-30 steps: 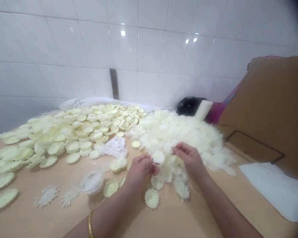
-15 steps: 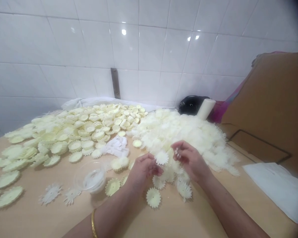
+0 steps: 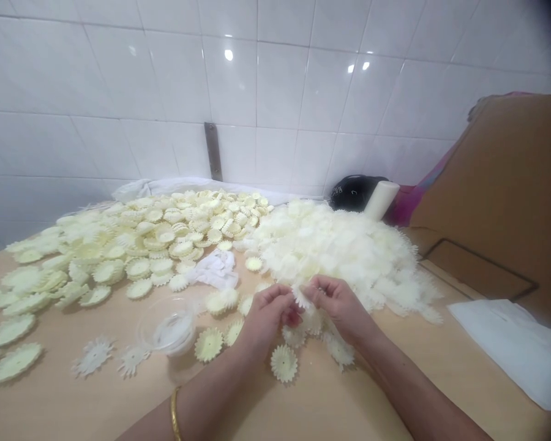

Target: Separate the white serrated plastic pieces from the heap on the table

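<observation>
Between my two hands, a small white disc with a petal-like toothed edge point(image 3: 300, 296) is held tilted above the table. The fingertips of my left hand point(image 3: 270, 312) are closed on its left side. My right hand point(image 3: 342, 306) pinches at its right edge, with thumb and forefinger pressed together; its other fingers are curled and what they may hold is hidden. Below my hands lie a cream toothed disc with a small centre hole point(image 3: 284, 363) and more white discs point(image 3: 338, 350). Left of my left wrist is another cream toothed disc point(image 3: 209, 344).
A clear plastic tub with white contents point(image 3: 169, 324) stands left of my left forearm. Beyond it spreads a heap of cream discs point(image 3: 165, 236); a paler heap point(image 3: 335, 245) lies behind my right hand. A crumpled white cloth point(image 3: 215, 269), a cardboard box point(image 3: 500, 202) and a white sheet point(image 3: 509, 349) surround them.
My right hand has moved left to meet the disc in my left hand. Small white bits seen at its fingertips earlier are now hidden. The disc has turned more edge-on.
</observation>
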Available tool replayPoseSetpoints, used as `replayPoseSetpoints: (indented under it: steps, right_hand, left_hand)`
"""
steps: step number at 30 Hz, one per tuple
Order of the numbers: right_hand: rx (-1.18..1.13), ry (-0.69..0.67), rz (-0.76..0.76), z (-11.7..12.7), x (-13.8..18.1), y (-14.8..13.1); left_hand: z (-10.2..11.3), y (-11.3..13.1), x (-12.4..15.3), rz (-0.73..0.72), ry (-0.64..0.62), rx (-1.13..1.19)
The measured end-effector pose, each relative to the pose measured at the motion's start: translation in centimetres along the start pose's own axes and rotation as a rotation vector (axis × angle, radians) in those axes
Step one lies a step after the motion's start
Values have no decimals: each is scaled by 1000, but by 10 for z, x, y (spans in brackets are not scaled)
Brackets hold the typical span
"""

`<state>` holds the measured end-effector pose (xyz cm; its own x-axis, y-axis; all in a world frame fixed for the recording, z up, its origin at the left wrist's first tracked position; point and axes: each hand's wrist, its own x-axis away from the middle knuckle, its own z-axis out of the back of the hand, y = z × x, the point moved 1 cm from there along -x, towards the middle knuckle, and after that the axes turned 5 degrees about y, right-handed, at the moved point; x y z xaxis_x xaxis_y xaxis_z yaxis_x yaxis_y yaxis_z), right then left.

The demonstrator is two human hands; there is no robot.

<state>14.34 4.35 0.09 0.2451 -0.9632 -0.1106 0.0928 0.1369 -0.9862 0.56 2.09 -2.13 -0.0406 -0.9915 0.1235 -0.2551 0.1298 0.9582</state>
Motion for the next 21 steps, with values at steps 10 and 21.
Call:
replayPoseSetpoints:
  steps: [10,21]
  right_hand:
    - [62,-28,24,0,-2,5]
    - [364,204,255,0,2,1]
  left_hand:
    - [2,-2,0,-10,9,36]
    - [1,-7,-2,67,10,11]
